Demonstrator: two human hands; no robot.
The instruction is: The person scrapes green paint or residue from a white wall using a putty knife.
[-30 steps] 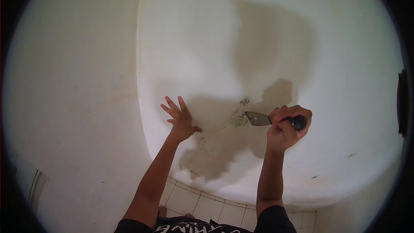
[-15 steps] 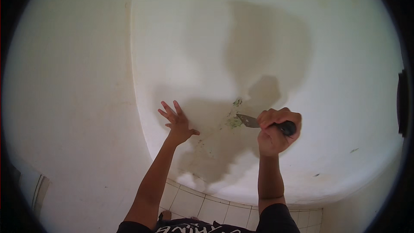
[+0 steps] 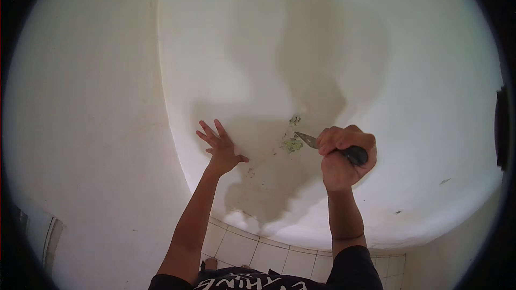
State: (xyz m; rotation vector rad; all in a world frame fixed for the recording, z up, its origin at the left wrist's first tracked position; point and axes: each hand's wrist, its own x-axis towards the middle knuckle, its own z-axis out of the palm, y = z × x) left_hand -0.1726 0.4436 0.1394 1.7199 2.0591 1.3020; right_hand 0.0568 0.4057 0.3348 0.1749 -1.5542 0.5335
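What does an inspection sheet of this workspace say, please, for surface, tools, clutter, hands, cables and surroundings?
Surface: pale wall with a worn green patch.
Job's things: scraper with black handle; blade tip beside the patch, contact unclear.
Clutter: nothing seen.
Hands: left hand at the wall, fingers spread; right hand closed around the handle.
Cables: nothing seen.
Surroundings: tiled floor below; dark object at the right edge, kind unclear.

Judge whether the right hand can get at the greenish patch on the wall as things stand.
Probably yes: the right hand holds a scraper whose tip appears beside the greenish patch, nothing visible between.
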